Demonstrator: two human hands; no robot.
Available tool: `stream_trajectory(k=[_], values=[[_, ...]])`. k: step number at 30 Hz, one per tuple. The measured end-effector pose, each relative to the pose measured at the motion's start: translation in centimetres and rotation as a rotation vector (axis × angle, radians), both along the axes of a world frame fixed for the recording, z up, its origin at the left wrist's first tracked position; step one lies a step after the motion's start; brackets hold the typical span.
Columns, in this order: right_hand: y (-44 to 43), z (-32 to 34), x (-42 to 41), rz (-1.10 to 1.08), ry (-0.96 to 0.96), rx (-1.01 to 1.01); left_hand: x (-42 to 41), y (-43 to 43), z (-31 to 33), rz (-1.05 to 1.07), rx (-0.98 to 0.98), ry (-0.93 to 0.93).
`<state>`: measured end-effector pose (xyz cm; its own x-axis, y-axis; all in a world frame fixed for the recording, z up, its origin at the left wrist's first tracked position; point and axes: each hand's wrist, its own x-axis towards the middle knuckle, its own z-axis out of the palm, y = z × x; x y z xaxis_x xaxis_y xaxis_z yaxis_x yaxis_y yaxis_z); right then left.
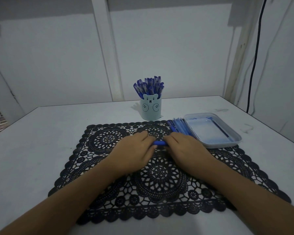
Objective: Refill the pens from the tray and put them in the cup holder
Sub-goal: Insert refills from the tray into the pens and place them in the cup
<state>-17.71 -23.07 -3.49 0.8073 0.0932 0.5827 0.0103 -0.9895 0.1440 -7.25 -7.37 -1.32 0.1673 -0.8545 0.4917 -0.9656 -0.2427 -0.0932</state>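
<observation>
My left hand (136,150) grips one end of a short, solid blue pen (159,143), held level over the black lace mat (107,138). My right hand (183,148) pinches its other end. Behind them stands the bear cup (150,108), packed with blue pens. Further right, loose pens (180,127) lie against the white tray (218,146).

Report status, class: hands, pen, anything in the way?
Left hand, right hand both grip one blue plastic pen. Pale bear-face cup holder stands behind, path unobstructed.
</observation>
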Motion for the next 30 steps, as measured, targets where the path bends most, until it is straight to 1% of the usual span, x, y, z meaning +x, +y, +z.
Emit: stream_trajectory(k=[4,8,11,15,18,21,22,25,27,30], values=[[0.0,0.5,-0.6,0.093,0.147,0.115,0.8,0.1,-0.8,-0.051,-0.004,-0.039],[0.0,1.1,-1.0,0.120,0.155,0.123,0.7,0.1,-1.0,-0.069,-0.014,-0.055],[-0.1,1.0,-1.0,0.133,0.123,0.122,0.7,0.2,-0.9,-0.088,-0.014,-0.058],[0.0,1.0,-1.1,0.096,0.119,0.135,0.6,0.1,-0.9,-0.096,-0.006,-0.049],[0.1,1.2,-1.1,0.045,0.154,0.135,0.6,0.1,-1.0,-0.081,-0.006,-0.028],[0.5,1.4,-0.8,0.046,0.123,0.105,0.7,0.1,-1.1,-0.082,0.001,0.002],[0.8,1.6,-0.7,0.051,0.134,0.110,0.7,0.0,-1.2,-0.082,0.005,0.018],[0.9,1.6,-0.7,0.053,0.277,0.191,0.7,-0.1,-1.2,-0.076,0.010,0.048],[0.9,1.6,-0.9,0.057,0.247,0.203,0.7,-0.1,-1.2,-0.077,0.007,0.047],[0.2,1.3,-0.8,0.072,0.142,0.165,0.8,0.0,-1.2,-0.079,-0.010,0.064]])
